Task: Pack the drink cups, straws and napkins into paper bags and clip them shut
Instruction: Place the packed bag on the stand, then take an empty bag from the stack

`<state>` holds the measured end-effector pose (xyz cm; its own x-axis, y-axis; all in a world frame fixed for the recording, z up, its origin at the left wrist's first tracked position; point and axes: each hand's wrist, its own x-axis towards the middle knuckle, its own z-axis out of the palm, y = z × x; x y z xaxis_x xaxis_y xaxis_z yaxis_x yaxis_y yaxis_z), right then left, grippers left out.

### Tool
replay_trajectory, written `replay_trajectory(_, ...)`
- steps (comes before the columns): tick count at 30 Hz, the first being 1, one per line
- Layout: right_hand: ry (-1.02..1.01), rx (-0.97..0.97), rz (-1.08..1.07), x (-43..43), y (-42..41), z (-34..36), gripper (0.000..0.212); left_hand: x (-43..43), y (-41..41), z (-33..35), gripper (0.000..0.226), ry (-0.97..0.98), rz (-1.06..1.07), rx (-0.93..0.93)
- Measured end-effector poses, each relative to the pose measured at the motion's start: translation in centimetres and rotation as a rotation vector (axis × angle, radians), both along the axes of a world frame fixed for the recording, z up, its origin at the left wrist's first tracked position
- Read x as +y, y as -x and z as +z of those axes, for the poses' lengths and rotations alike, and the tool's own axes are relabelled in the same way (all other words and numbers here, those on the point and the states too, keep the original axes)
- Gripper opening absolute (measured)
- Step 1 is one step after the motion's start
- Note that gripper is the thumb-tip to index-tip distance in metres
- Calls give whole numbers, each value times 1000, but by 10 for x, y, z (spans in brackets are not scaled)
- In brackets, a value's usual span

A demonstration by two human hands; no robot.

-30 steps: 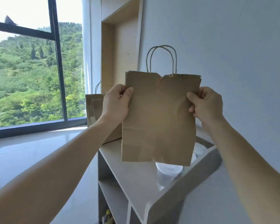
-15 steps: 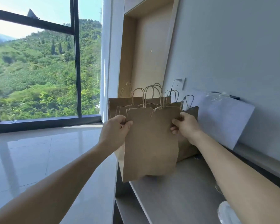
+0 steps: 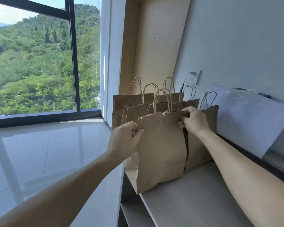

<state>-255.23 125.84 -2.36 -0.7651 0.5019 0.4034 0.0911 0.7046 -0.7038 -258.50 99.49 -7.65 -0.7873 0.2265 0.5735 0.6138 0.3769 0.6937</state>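
A brown paper bag (image 3: 161, 149) stands upright at the front edge of a shelf (image 3: 195, 194), its mouth pinned closed by a pink paper clip (image 3: 160, 118). More brown bags (image 3: 129, 104) stand upright close behind it, crowded together.

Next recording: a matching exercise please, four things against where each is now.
1 small pink paper clip
2 left hand
3 right hand
4 white wall socket

A grips the front brown paper bag's left edge
B mounted on the pale wall
C pinches that bag's top right corner
D clipped on that bag's top rim

Pairs: 1-D, 2-A, 3-C, 4-B
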Motion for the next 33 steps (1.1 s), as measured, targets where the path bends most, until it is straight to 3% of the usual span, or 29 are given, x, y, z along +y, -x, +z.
replay_trajectory(9, -154, 70, -99, 3, -16, 2, 25, 10, -5, -4, 49, -9, -15, 59)
replay_trajectory(14, -175, 98, -65, 1, -30, -8, 25, 9, -10, 0, 36, 65, -34, 65)
replay_trajectory(16, -211, 118, -65, -1, -39, -12, 39, 8, -16, 7, 17, 185, 34, 231)
replay_trajectory(18, -208, 121, -68, -4, -52, -16, 44, 15, -19, 9, 62, 343, 110, 558)
replay_trajectory(19, -219, 107, -75, -6, -60, -19, 44, 21, -21, 11, 74, 418, 139, 691)
replay_trajectory(21, -255, 23, -84, -6, -79, -26, 47, 37, -29, 12, 76, 585, 155, 818)
replay_trajectory(23, -272, -116, -73, -4, -102, -32, 54, 55, -40, 7, 69, 734, 105, 810)
replay_trajectory(26, -283, -317, -58, 1, -147, -33, 64, 85, -67, 3, 62, 850, -26, 651)
replay_trajectory(33, -306, -396, -239, 27, -302, -18, 63, 158, -183, 18, 62, 786, -319, 580)
